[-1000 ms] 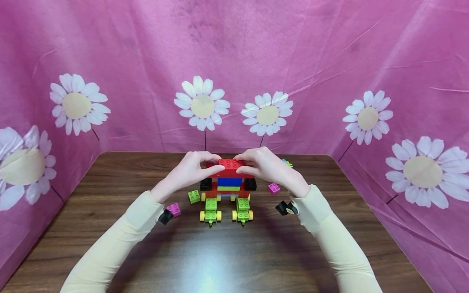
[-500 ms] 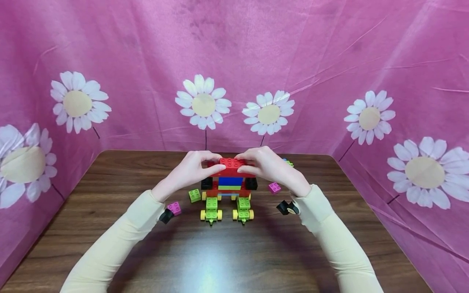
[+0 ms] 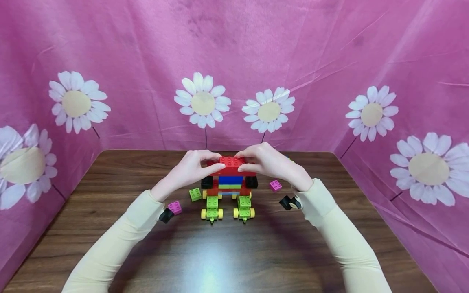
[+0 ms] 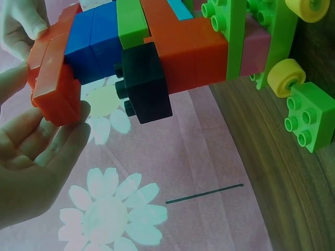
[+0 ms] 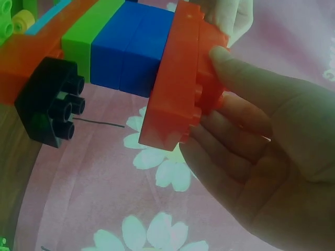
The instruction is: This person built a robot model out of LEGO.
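2 wrist views share the stack (image 4: 178, 49).

The left hand (image 3: 187, 169) and right hand (image 3: 267, 160) hide parts of the red bricks (image 3: 231, 162). A green thing (image 3: 290, 159) peeks from behind the right hand, too small to name. Both sleeves (image 3: 110, 240) run off the bottom, and the left edge cuts a big flower (image 3: 23, 165)

Pink cloth (image 3: 234, 49) behind wooden table (image 3: 249, 248)

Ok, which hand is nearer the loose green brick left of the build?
Left. The left hand grips the red top on the same side as the loose green brick; the right hand grips the opposite end.
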`<action>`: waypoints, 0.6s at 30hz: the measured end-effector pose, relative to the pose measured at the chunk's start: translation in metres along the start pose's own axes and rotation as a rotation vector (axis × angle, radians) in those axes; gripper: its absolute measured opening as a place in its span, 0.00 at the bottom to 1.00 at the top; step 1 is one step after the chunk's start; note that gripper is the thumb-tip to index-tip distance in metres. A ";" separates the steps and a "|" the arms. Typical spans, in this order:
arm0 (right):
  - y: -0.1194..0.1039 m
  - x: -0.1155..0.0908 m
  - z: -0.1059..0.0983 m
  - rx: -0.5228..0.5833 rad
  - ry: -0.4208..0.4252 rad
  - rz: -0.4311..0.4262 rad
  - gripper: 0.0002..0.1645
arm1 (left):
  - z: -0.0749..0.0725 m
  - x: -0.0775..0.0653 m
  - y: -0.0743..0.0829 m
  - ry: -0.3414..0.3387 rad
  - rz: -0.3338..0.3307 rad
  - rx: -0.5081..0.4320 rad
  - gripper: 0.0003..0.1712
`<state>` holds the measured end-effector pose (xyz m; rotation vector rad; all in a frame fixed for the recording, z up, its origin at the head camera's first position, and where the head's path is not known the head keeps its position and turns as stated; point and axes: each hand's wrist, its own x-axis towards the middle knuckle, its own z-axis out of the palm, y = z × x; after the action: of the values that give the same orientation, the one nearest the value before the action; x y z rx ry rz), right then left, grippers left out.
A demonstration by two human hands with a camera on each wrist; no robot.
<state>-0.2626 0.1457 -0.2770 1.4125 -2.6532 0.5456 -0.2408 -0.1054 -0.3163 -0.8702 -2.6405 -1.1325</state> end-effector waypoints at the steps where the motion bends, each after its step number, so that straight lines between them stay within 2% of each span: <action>1: 0.001 0.000 -0.001 0.001 0.000 -0.006 0.19 | 0.000 0.000 0.000 -0.001 0.000 -0.003 0.15; 9: -0.002 0.001 -0.004 -0.003 -0.006 0.009 0.20 | -0.001 0.001 0.001 -0.005 -0.011 -0.008 0.16; 18: -0.001 0.000 0.002 0.001 -0.002 0.044 0.21 | -0.001 -0.001 0.001 -0.007 -0.023 -0.004 0.17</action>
<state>-0.2619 0.1450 -0.2783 1.3580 -2.6918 0.5497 -0.2392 -0.1056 -0.3155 -0.8481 -2.6619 -1.1432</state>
